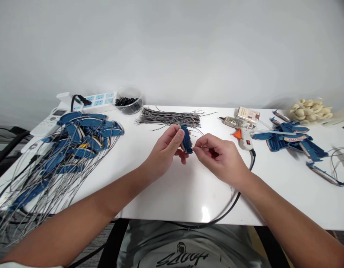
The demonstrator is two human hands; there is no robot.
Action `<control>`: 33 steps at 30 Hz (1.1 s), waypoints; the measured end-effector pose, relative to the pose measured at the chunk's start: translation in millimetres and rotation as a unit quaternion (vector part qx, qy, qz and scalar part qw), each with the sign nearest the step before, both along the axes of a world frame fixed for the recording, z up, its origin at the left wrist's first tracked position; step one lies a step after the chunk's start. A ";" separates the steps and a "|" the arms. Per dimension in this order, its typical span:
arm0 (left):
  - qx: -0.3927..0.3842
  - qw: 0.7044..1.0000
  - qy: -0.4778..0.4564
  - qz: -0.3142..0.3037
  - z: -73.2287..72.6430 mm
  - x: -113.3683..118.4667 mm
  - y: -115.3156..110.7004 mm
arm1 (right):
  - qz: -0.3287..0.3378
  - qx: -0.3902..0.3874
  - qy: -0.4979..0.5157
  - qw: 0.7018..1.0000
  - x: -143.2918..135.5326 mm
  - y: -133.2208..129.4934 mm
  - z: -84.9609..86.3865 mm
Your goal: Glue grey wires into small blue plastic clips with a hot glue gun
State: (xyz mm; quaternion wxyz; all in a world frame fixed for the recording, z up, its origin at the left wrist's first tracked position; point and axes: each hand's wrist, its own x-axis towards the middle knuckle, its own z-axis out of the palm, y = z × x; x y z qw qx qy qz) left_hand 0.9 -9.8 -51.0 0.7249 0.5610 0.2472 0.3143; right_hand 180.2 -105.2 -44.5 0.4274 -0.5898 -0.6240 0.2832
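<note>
Between the thumb and fingers of my left hand (168, 146) is a small blue curved plastic piece (186, 139), held upright above the middle of the table. Close to its lower right end, my right hand (216, 153) pinches a thin dark wire (205, 147). Whether the wire's tip touches the blue piece I cannot tell. Just behind the hands lies a bundle of similar dark wires (169, 117). To the right of my right hand, a glue gun (243, 130) with an orange trigger rests on a small box (248, 114).
Blue pieces with wires attached (85, 136) pile up at left, wires hanging over the edge. Behind them are a power strip (100, 101) and a bowl of black parts (129, 101). More blue pieces (294, 139) and a bag of cream-coloured pieces (309, 111) lie right. A black cable (233, 204) crosses the front.
</note>
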 end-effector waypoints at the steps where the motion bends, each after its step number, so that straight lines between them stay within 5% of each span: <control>1: -0.003 1.000 -0.004 0.000 -0.1 0.1 0.3 | 0.001 0.000 0.001 1.000 -0.2 0.1 -0.1; 22: -0.008 0.999 -0.038 -0.030 0.0 -2.3 3.0 | 0.066 -0.041 0.018 0.997 4.2 -2.6 4.8; 33: -0.013 1.000 -0.005 0.003 0.9 -1.8 4.0 | 0.037 -0.034 0.023 0.998 1.3 -1.3 8.0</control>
